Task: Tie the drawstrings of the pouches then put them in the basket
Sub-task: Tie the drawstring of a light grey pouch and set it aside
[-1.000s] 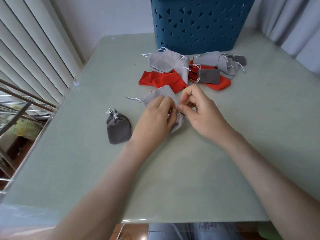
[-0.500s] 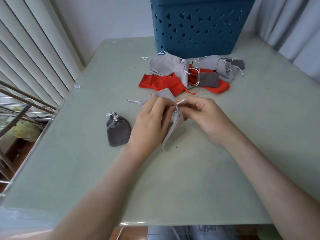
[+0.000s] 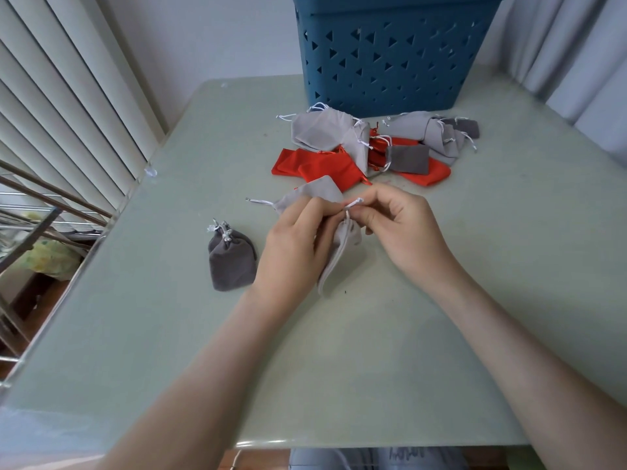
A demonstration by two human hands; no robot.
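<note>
Near the middle of the table point(image 3: 339, 361), a light grey pouch point(image 3: 341, 256) hangs between the two hands, its lower corner reaching down to the tabletop. The left hand point(image 3: 295, 249) grips its gathered top with curled fingers, while the right hand point(image 3: 407, 232) pinches the white drawstring point(image 3: 353, 201) between thumb and forefinger just beside the left fingertips (a second cord end trails off to the left). A dark grey pouch point(image 3: 234, 262), its cords bunched at the neck, lies just left of the left hand. Beyond the hands sits a heap of red and grey pouches point(image 3: 319, 132), and behind it the blue basket point(image 3: 390, 62).
</note>
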